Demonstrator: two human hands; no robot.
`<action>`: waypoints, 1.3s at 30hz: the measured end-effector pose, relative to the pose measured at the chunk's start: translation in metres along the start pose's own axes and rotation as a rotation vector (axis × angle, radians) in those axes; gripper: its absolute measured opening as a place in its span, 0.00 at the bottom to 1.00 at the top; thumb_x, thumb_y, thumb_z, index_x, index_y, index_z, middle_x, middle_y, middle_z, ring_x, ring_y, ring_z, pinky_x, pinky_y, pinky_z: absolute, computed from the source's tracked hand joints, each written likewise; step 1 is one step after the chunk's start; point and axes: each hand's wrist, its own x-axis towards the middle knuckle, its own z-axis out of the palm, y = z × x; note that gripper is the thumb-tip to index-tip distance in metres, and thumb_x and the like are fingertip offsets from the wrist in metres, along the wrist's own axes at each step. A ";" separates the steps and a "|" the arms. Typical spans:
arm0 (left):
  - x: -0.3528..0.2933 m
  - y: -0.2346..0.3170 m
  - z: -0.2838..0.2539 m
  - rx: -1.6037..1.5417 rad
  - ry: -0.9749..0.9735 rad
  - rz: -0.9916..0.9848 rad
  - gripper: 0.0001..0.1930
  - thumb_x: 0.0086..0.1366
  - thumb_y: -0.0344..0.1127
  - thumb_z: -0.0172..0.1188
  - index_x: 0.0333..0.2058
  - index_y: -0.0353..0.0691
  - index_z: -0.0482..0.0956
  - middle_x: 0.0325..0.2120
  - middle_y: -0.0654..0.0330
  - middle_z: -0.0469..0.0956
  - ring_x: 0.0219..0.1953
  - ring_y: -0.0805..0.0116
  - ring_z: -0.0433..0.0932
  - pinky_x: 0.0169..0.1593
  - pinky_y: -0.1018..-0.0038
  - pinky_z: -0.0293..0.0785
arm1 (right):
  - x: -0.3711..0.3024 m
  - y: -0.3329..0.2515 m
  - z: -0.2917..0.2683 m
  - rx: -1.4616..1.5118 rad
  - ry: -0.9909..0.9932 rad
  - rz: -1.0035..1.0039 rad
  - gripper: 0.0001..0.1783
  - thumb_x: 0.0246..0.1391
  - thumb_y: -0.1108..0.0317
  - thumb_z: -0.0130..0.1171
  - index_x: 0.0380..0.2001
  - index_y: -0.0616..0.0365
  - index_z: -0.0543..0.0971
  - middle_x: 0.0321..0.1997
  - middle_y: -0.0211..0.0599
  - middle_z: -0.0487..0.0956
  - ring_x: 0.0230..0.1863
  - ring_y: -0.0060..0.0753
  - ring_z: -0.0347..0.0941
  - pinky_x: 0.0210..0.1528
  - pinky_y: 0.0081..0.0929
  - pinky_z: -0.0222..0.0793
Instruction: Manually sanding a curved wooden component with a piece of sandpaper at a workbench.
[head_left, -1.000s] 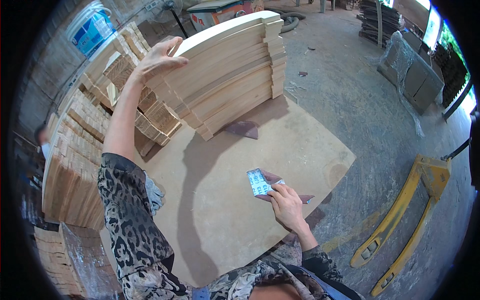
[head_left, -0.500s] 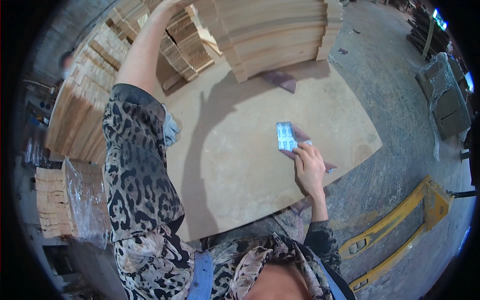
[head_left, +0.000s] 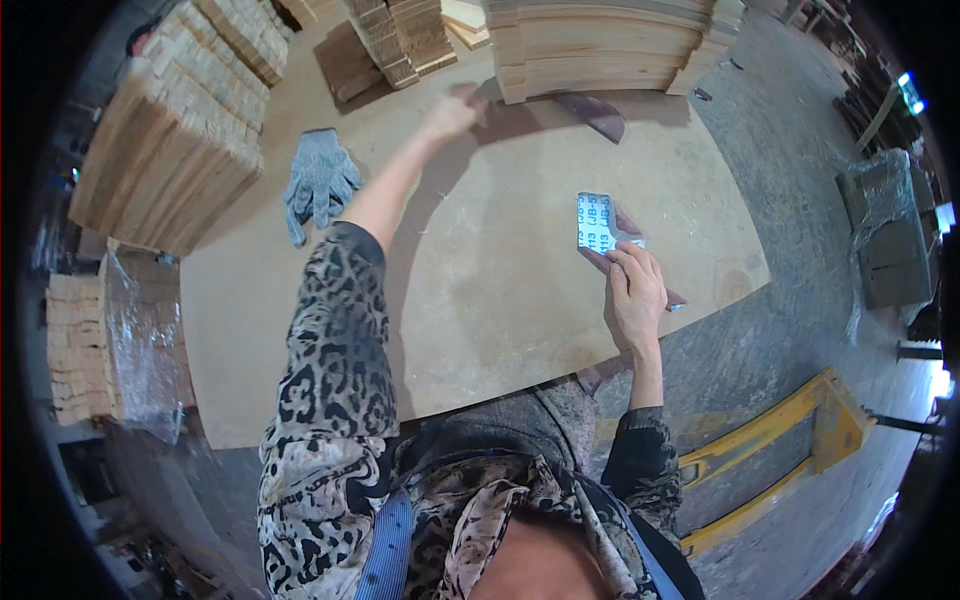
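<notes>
My right hand pinches a folded piece of sandpaper, white with blue print on its back and purple-brown on its grit side, low over the board tabletop. My left hand reaches forward across the board, near the front left corner of a tall stack of wooden boards. Motion smears its fingers, and nothing can be made out in them. Another purple-brown sandpaper piece lies at the foot of that stack, its far edge partly hidden. Left of my left forearm, a grey knit glove rests flat.
More wood stacks stand at the left, with a plastic-wrapped stack below. Short wooden blocks sit at the far edge. On the floor to the right are a yellow pallet jack and a wrapped grey box.
My left hand has come back from the top of the board stack and down toward the tabletop. The view has shifted, uncovering the glove. My right hand keeps its hold on the sandpaper.
</notes>
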 end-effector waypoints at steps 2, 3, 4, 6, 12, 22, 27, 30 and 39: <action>-0.016 0.014 0.007 0.134 -0.270 -0.117 0.24 0.61 0.46 0.49 0.53 0.40 0.66 0.58 0.55 0.62 0.61 0.55 0.58 0.57 0.42 0.51 | 0.001 -0.003 0.005 -0.008 -0.019 -0.014 0.08 0.49 0.71 0.54 0.33 0.56 0.79 0.44 0.34 0.76 0.48 0.39 0.70 0.50 0.32 0.65; -0.022 0.012 0.015 0.107 -0.258 -0.140 0.24 0.61 0.46 0.49 0.53 0.40 0.66 0.58 0.55 0.62 0.61 0.55 0.58 0.57 0.42 0.51 | 0.002 -0.005 0.007 -0.007 -0.018 -0.011 0.08 0.49 0.71 0.54 0.34 0.57 0.79 0.44 0.34 0.76 0.49 0.39 0.70 0.50 0.32 0.65; -0.028 0.009 0.023 0.145 -0.181 -0.092 0.24 0.60 0.47 0.50 0.53 0.41 0.66 0.58 0.57 0.61 0.61 0.56 0.57 0.56 0.38 0.49 | 0.003 -0.007 0.010 -0.024 -0.046 -0.037 0.08 0.49 0.71 0.54 0.34 0.57 0.79 0.44 0.34 0.76 0.49 0.39 0.70 0.50 0.32 0.65; -0.034 0.011 0.035 0.149 -0.091 -0.078 0.25 0.60 0.48 0.50 0.53 0.42 0.66 0.59 0.59 0.60 0.62 0.57 0.55 0.55 0.34 0.48 | 0.003 -0.011 0.013 -0.009 -0.063 0.007 0.08 0.50 0.72 0.54 0.35 0.57 0.79 0.46 0.36 0.76 0.49 0.40 0.69 0.51 0.33 0.64; -0.031 0.028 0.047 0.154 -0.079 0.038 0.24 0.62 0.48 0.49 0.52 0.41 0.66 0.59 0.55 0.57 0.63 0.57 0.54 0.54 0.32 0.46 | 0.002 -0.012 0.010 -0.053 -0.137 -0.012 0.09 0.51 0.73 0.52 0.36 0.60 0.78 0.46 0.39 0.75 0.51 0.42 0.67 0.54 0.34 0.61; -0.024 0.028 0.075 0.045 0.165 0.082 0.15 0.54 0.40 0.58 0.38 0.40 0.74 0.50 0.53 0.66 0.59 0.58 0.61 0.50 0.32 0.49 | -0.003 0.005 0.002 -0.028 -0.181 0.069 0.10 0.54 0.75 0.49 0.37 0.66 0.77 0.50 0.43 0.73 0.54 0.38 0.66 0.58 0.31 0.58; -0.026 0.034 0.068 -0.004 0.170 0.049 0.15 0.52 0.39 0.59 0.38 0.38 0.74 0.49 0.50 0.65 0.59 0.56 0.60 0.52 0.33 0.48 | -0.007 0.007 -0.003 -0.021 -0.176 0.113 0.11 0.53 0.74 0.49 0.38 0.64 0.77 0.49 0.44 0.74 0.53 0.40 0.66 0.58 0.34 0.57; -0.027 0.038 0.063 -0.069 0.156 0.029 0.16 0.52 0.38 0.59 0.39 0.37 0.75 0.51 0.47 0.63 0.59 0.56 0.59 0.55 0.34 0.47 | -0.008 0.006 -0.003 -0.058 -0.175 0.115 0.11 0.53 0.74 0.48 0.38 0.64 0.77 0.49 0.44 0.73 0.53 0.41 0.66 0.57 0.34 0.57; -0.027 0.044 0.046 -0.114 0.047 -0.008 0.16 0.55 0.37 0.56 0.43 0.39 0.75 0.60 0.56 0.57 0.62 0.59 0.54 0.61 0.41 0.43 | -0.008 0.006 -0.004 -0.064 -0.177 0.130 0.11 0.52 0.74 0.47 0.37 0.64 0.75 0.49 0.45 0.73 0.53 0.42 0.65 0.57 0.35 0.57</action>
